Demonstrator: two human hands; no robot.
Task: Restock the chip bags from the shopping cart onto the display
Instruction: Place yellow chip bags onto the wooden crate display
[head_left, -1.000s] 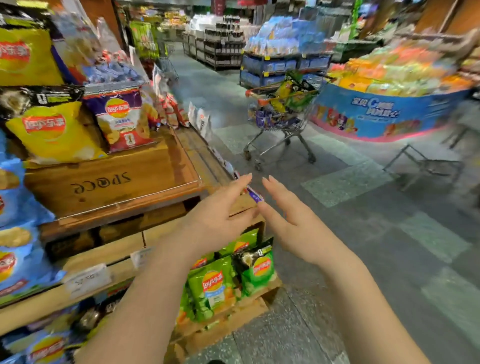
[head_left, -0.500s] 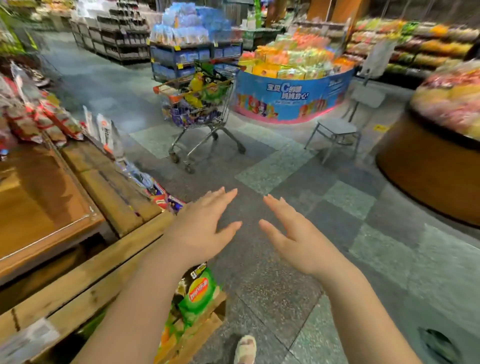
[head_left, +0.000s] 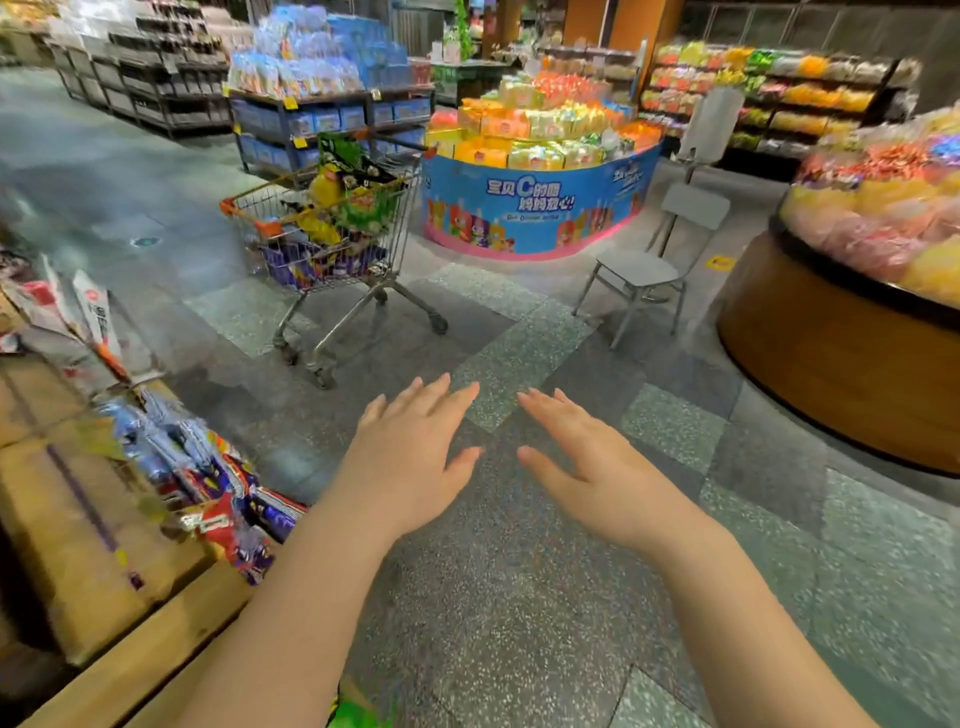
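Note:
A metal shopping cart (head_left: 395, 244) with an orange handle stands in the aisle ahead, well beyond my hands. Chip bags (head_left: 353, 202) in yellow, green and purple are piled in it. The wooden display (head_left: 98, 525) runs along my left side, with snack packs (head_left: 223, 499) along its edge. My left hand (head_left: 410, 457) and my right hand (head_left: 587, 462) are stretched out side by side over the floor. Both have straight fingers and hold nothing.
A grey folding chair (head_left: 649, 265) stands right of the cart. Behind the cart is a round blue promo stand (head_left: 535, 208) stacked with yellow and orange packs. A brown round bin (head_left: 841, 353) of candy sits at the right. Tiled floor lies between me and the cart.
My view has swung right, away from the display and toward the cart. The cart is now nearer the middle and looks closer. Both hands stay empty and outstretched.

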